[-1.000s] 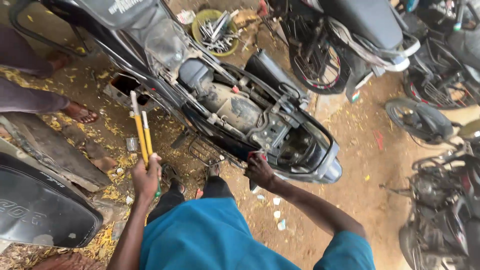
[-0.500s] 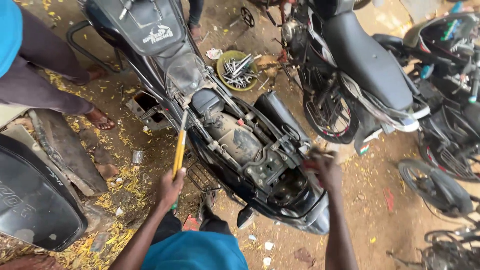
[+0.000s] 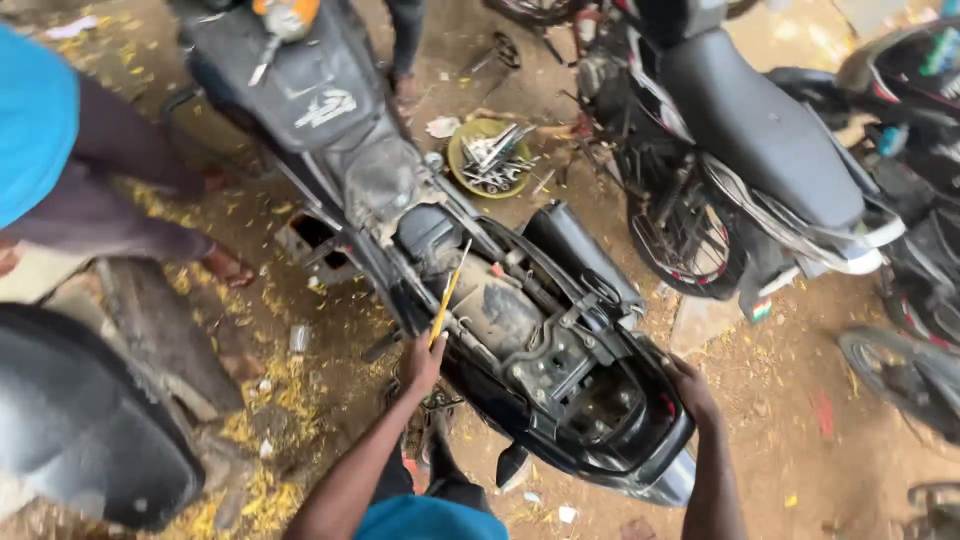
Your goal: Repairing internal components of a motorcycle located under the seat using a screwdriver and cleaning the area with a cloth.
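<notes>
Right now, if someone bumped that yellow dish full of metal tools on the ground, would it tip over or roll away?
Probably neither. The yellow dish looks wide, shallow and flat on the dirt, so it would likely slide. The metal tools are piled loosely, some poking past the rim, so a few might rattle or spill. Full of metal, it is likely heavy for its size.

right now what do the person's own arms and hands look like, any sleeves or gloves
Both forearms are bare, with no sleeves reaching them. The left hand and right hand wear no gloves, and no watch, ring or band can be made out. At the bottom edge a bit of blue clothing shows between the arms.
</notes>
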